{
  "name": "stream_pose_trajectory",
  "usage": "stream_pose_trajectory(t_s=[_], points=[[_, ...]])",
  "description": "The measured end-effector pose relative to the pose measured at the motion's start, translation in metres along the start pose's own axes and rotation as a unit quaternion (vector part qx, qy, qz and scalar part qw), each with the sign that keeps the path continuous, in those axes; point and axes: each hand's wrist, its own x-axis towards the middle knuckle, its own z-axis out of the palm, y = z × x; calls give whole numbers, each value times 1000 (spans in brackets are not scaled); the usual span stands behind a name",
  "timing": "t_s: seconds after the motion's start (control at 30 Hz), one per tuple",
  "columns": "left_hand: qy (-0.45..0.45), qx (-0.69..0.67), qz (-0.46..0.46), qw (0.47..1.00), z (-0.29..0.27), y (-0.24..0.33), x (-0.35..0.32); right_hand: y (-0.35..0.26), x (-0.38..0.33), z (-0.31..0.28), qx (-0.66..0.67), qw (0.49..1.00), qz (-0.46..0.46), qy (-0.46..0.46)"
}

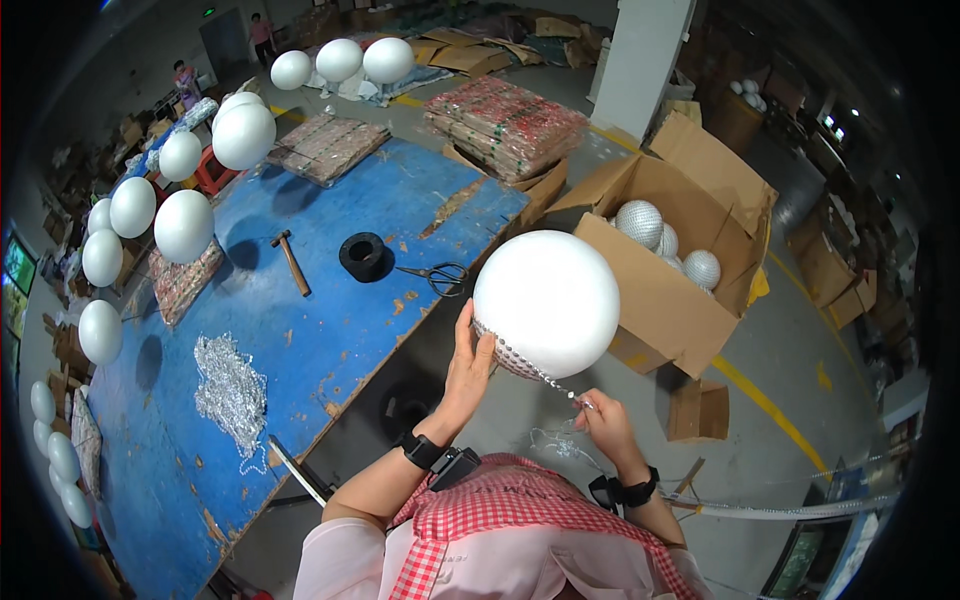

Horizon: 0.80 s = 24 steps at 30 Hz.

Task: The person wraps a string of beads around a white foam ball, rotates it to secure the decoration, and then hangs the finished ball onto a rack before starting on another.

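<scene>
A large white foam ball [548, 300] is in front of me, with rows of silver beads wrapped round its lower end. My left hand [468, 365] holds it from the lower left, thumb and fingers lying against its side near the beads. From the ball a silver bead string [540, 374] runs taut to my right hand [608, 425], which is closed on it in a pinch. Loose strands of the string [565, 440] hang beside that hand, over the floor. Whatever supports the ball underneath is hidden.
On the blue table [330, 340] lie a hammer [292, 263], a black tape roll [364, 257], scissors [440, 274] and a silver bead pile [230, 395]. White balls [184, 226] stand around its far and left sides. An open carton [660, 290] at right holds several bead-covered balls [640, 222].
</scene>
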Motion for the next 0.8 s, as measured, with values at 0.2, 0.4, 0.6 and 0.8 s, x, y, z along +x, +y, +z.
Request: stream_pose_trajectory(t_s=[0.2,0.4,0.6,0.8], points=[[-55,26,-19,998,-15,1,3,-28,-12,-23,320,940,66,-97],[-97,18,-27,995,-8,20,3,-58,-30,-46,272,956,9,-106],[-79,0,-57,995,-8,23,1,-85,-42,-50,121,985,-123,-13],[-58,-1,-38,998,-5,18,0,-70,-31,-35,117,982,-91,116]])
